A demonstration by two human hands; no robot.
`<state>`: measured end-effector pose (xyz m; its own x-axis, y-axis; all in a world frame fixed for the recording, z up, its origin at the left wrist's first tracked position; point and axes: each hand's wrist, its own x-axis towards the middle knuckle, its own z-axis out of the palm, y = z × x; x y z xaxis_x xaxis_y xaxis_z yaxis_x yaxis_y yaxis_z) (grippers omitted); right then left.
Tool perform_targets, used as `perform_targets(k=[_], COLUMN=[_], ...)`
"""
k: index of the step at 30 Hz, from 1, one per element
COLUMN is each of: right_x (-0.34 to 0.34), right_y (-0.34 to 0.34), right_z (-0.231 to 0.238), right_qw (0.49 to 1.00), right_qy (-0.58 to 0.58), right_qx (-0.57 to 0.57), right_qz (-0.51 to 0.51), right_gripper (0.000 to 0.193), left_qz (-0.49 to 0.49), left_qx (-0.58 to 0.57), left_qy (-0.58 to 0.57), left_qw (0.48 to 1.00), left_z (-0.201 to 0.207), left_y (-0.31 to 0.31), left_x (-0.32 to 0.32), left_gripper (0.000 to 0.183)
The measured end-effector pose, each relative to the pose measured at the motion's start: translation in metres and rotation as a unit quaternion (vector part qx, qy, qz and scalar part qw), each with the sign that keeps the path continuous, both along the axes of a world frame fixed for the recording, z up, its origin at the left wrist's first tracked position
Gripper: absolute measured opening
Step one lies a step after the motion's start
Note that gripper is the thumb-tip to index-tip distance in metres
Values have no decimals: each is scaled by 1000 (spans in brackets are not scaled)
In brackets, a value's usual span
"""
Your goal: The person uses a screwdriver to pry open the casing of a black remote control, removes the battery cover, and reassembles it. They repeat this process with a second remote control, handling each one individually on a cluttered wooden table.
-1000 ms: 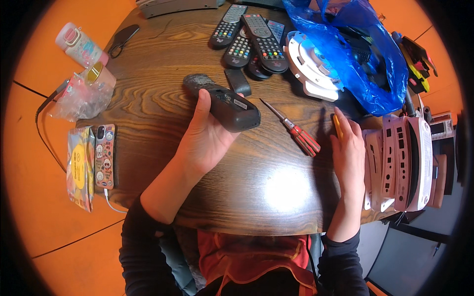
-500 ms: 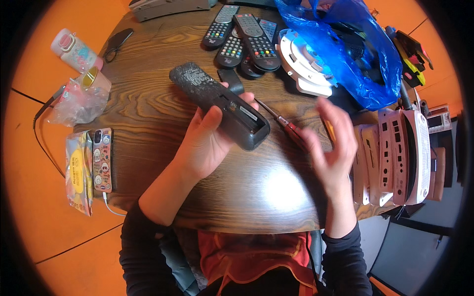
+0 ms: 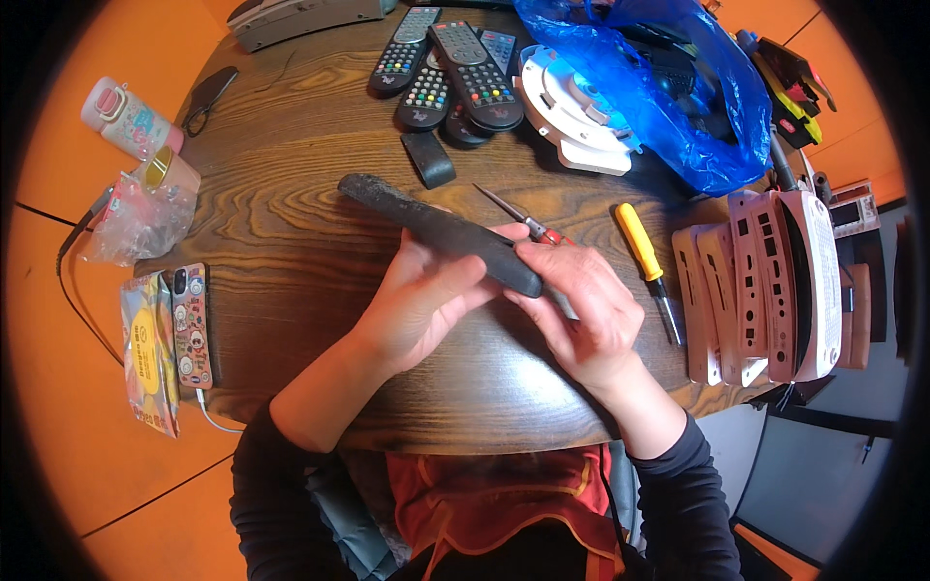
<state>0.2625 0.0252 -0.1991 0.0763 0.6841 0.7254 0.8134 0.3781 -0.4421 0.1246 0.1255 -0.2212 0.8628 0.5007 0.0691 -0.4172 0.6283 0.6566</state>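
A dark remote control (image 3: 426, 221) is held slantwise above the table, its narrow side turned up. My left hand (image 3: 417, 300) is closed round its middle, thumb along the side. At the remote's lower right end the fingers of my right hand (image 3: 591, 305) pinch the casing. The battery compartment is hardly visible at this angle. A loose black battery cover (image 3: 428, 160) lies beyond the remote. Partly hidden behind my right hand is a screwdriver with a red handle (image 3: 550, 235). To the right lies a yellow-handled screwdriver (image 3: 636, 237), its shaft toward me.
Several remotes (image 3: 472, 82) are piled at the back, beside a white round device (image 3: 572, 121) and a blue plastic bag (image 3: 717, 155). White boxes with ports (image 3: 751, 290) stand at the right edge. A phone (image 3: 192, 329), wipes pack (image 3: 147, 353) and bottle (image 3: 131, 121) are left.
My right hand has come in from the right and taken hold of the remote's near end. The remote has been tipped from its compartment side onto its edge.
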Motion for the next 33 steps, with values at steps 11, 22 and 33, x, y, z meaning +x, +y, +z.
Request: perform_targets(k=[11,22,33], right_x=[0,15,-12], right_y=[1,5,90], right_z=[2,-3,-18], right_qw=[999,995,972], right_qy=[-40,21,-113], right_qx=[-2,-74,-179], right_qz=[34,-57,-103], right_gripper=[35,43,30], left_qz=[27,272,269], left_qx=[9,89,81], left_qy=[25,58,55], left_qw=[999,957,958], left_z=[6,20,12], left_y=[-7,44,52], left_x=[0,-14,-10], left_gripper=[43,48,57])
